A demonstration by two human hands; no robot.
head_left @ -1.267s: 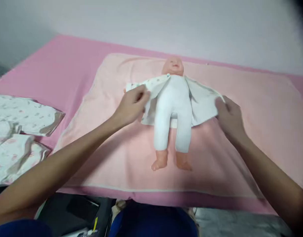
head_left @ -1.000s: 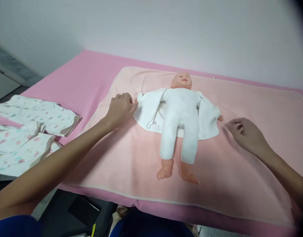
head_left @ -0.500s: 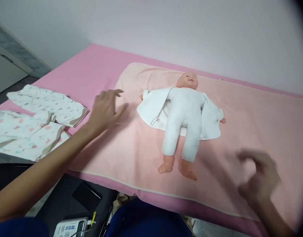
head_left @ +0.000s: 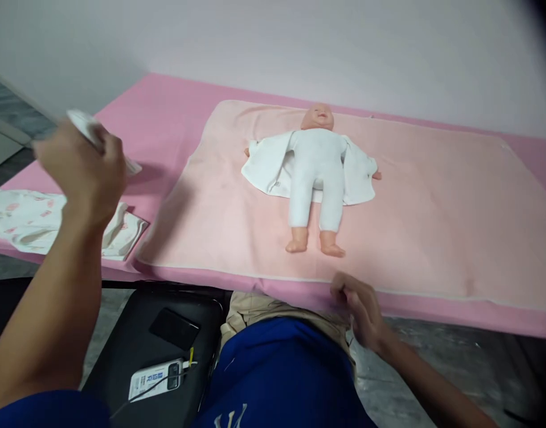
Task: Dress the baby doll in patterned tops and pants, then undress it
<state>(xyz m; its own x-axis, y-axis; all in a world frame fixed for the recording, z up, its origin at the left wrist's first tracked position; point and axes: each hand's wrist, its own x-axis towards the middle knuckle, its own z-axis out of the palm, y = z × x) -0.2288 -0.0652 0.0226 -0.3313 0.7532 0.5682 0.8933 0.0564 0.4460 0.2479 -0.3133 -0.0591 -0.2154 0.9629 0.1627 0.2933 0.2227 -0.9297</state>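
Before you, across the top of the frame: one plain pale wall (head_left: 326,53), greyish-white, unevenly lit. Centre, running left to right: one bed-like surface (head_left: 166,110), covered in pink, its far edge near the wall. Far left of the frame: one whitish panel (head_left: 0,151), partly cut off, below a grey marbled strip (head_left: 21,107). Lower left, beside you: one black padded seat (head_left: 114,356), rounded at its corner. Lower right, beneath the pink edge: grey mottled floor (head_left: 401,356), faintly shiny. Light: soft and dim, the upper right corner dark.
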